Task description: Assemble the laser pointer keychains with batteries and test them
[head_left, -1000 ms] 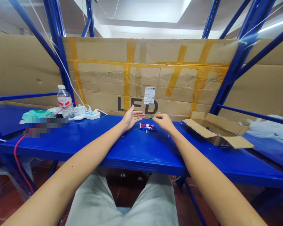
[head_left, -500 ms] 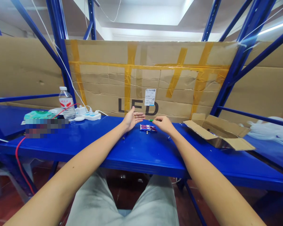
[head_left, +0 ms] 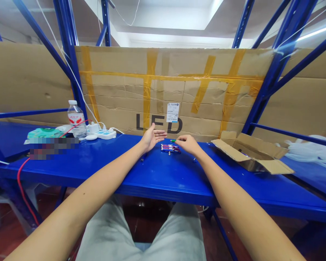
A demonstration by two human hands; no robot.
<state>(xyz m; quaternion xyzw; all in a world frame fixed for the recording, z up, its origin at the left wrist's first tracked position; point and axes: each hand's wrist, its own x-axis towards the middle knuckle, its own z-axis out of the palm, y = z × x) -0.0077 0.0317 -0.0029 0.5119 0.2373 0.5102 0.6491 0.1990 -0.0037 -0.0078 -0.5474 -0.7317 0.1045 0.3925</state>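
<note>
My left hand (head_left: 151,139) is held on edge just above the table, its fingers stretched to the right and the thumb up; nothing is in it. Opposite it, my right hand (head_left: 188,144) pinches the end of a small green stick-like piece (head_left: 173,140), whose tip points left; its exact kind is too small to tell. Between and a little below the hands lies a small stack of shiny pen-like sticks (head_left: 167,148) in red, blue and silver. A tiny metallic piece (head_left: 169,153) sits in front of the stack.
An open cardboard box (head_left: 250,154) stands at the right on the blue table (head_left: 163,177). To the left are a water bottle (head_left: 76,117), a power strip (head_left: 106,134) and a green packet (head_left: 45,133). A large cardboard sheet (head_left: 119,98) closes off the back, between blue posts.
The green piece in my right hand has shifted slightly down and left. My left hand and the stack of sticks stay in place.
</note>
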